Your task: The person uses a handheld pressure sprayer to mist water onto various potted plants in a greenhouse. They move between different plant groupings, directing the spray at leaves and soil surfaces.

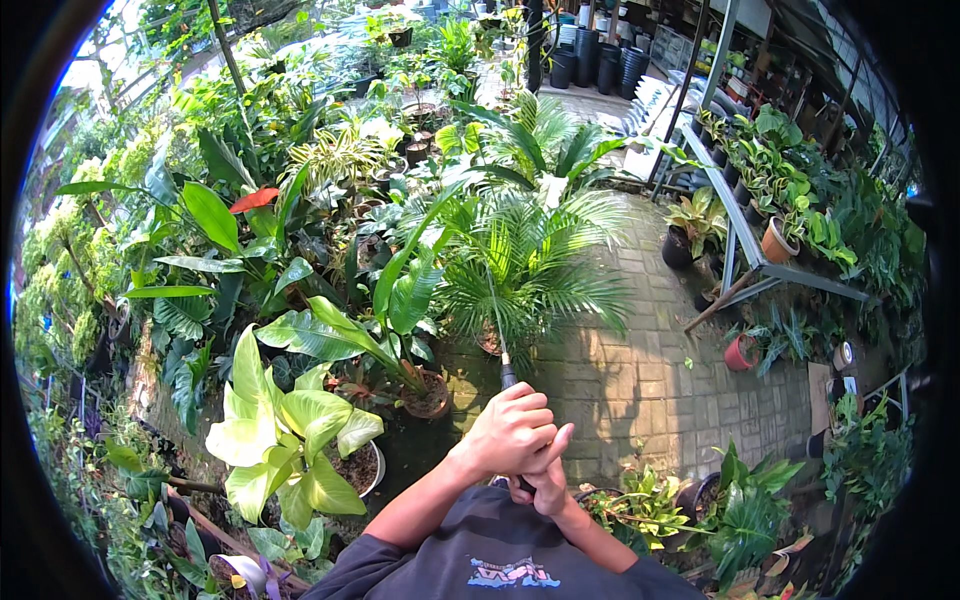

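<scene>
In front of my chest, both hands are closed around the black handle of a spray wand (508, 374). My left hand (512, 432) is uppermost, its fingers wrapped round the grip. Just below and touching it, my right hand (545, 484) grips the lower part, where a bit of black shows between the fingers. From a brass-coloured collar a thin, pale shaft runs forward and away from me. Its far end is hard to make out against the fronds of a potted palm (535, 265).
At left, a pale-leaved plant (290, 435) grows in a white pot; a broad-leaved plant (425, 392) stands beside it. Brick paving (650, 370) runs along the right. A metal-framed bench (740, 235) carries potted plants. Near my right arm are more plants (650, 505). Black pots (600, 68) stand far back.
</scene>
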A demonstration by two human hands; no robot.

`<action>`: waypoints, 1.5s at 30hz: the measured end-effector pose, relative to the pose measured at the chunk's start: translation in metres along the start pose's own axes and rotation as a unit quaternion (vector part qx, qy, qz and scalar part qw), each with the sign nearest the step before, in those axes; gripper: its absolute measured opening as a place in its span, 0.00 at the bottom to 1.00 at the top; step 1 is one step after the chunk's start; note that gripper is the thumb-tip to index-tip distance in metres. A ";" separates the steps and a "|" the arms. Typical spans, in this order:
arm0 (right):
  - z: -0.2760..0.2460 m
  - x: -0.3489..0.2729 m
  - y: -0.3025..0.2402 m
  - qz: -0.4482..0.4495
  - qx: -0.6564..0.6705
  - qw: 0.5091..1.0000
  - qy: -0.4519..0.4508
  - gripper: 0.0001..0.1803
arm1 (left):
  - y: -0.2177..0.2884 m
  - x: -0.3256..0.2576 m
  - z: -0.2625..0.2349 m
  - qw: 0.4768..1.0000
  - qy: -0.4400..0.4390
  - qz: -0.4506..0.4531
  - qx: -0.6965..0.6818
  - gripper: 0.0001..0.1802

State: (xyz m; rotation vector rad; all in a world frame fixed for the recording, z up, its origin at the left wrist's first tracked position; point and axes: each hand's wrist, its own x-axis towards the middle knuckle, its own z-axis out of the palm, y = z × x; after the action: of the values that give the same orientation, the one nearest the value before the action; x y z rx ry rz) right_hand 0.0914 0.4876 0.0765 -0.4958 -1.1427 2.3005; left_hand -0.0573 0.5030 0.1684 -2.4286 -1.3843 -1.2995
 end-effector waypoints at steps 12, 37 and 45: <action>0.080 -0.017 0.063 0.034 0.056 0.998 0.022 0.16 | 0.007 -0.094 -0.058 0.992 0.054 -0.092 -0.060 0.09; 0.192 -0.097 0.174 0.020 0.042 0.997 0.065 0.17 | 0.079 -0.305 -0.097 0.812 0.111 -0.381 -0.428 0.39; 0.193 -0.106 0.180 0.005 0.064 0.996 0.059 0.17 | 0.085 -0.304 -0.100 0.816 0.113 -0.363 -0.434 0.42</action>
State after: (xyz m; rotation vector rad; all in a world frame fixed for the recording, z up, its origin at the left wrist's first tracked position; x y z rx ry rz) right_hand 0.0219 0.2130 0.0514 -0.5804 -0.9312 2.3025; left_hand -0.1322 0.2027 0.0515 -1.9655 -2.0597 -2.8228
